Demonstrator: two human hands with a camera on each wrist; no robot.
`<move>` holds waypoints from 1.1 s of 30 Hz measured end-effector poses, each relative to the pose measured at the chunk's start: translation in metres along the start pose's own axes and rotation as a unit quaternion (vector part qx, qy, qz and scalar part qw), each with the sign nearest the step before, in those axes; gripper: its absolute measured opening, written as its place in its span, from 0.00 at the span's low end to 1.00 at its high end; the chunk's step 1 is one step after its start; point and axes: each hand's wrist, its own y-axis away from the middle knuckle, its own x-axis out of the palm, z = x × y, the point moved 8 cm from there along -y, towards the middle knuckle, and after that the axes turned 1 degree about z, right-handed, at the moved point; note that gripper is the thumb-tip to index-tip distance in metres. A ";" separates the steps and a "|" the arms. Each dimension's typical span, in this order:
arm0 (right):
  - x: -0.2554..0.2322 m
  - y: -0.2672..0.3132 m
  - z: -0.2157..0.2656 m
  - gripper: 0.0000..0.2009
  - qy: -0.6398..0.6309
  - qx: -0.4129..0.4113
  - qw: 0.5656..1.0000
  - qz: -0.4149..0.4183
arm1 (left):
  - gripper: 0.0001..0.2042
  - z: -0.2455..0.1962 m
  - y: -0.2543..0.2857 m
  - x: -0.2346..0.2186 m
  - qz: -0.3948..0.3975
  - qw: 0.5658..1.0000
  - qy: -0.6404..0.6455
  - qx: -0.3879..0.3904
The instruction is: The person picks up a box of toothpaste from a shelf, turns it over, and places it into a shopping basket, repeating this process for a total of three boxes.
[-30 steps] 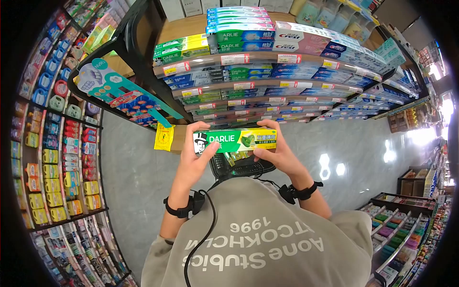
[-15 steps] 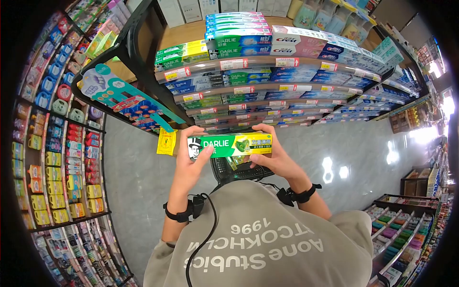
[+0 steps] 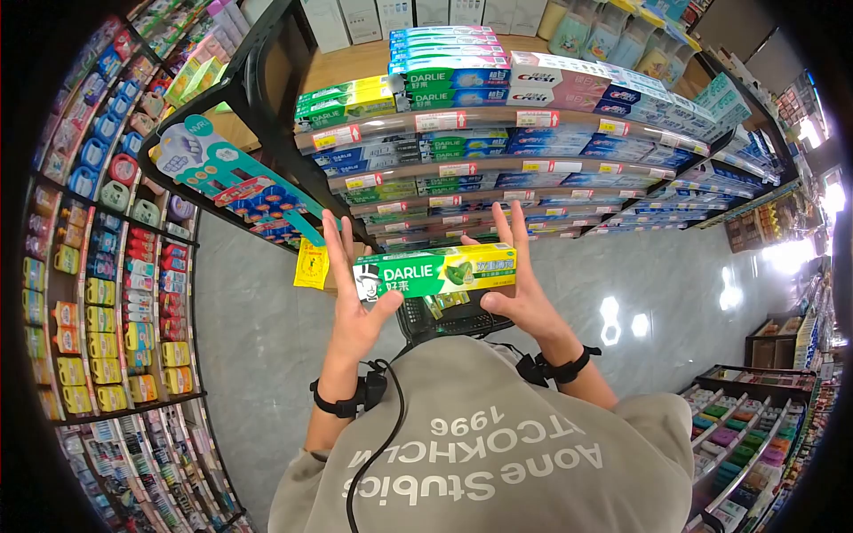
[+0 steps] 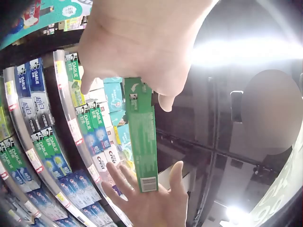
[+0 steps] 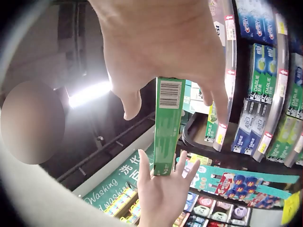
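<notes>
Shop aisle, grey tiled floor [image 3: 249,346]. Far: curved tiered shelving [image 3: 498,120] stacked with toothpaste boxes; far left, racks of small bottles and jars [image 3: 98,293]. Near: person's grey printed sweatshirt [image 3: 480,453]. Black wire basket [image 3: 444,313] below hands. Long green-and-yellow Darlie toothpaste carton [image 3: 435,272] level at centre, before shelves. Left hand [image 3: 351,298] flat against carton's left end, fingers straight, spread. Right hand [image 3: 524,289] flat against right end, fingers straight. Carton pressed between both palms, neither hand curled round it.
</notes>
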 end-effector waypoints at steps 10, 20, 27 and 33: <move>0.003 0.000 0.010 0.61 -0.014 -0.007 1.000 -0.011 | 0.56 -0.011 0.002 0.007 -0.015 0.996 0.089 0.011; 0.006 0.002 0.011 0.62 0.051 0.008 0.999 0.005 | 0.53 -0.011 0.001 0.007 0.017 0.994 0.110 -0.013; 0.000 0.000 0.005 0.58 0.132 -0.010 0.991 0.026 | 0.53 -0.007 0.001 0.002 0.018 0.995 0.094 -0.026; -0.007 0.008 -0.009 0.30 -0.019 0.115 0.993 0.012 | 0.55 -0.010 -0.009 -0.002 0.063 0.997 -0.009 -0.038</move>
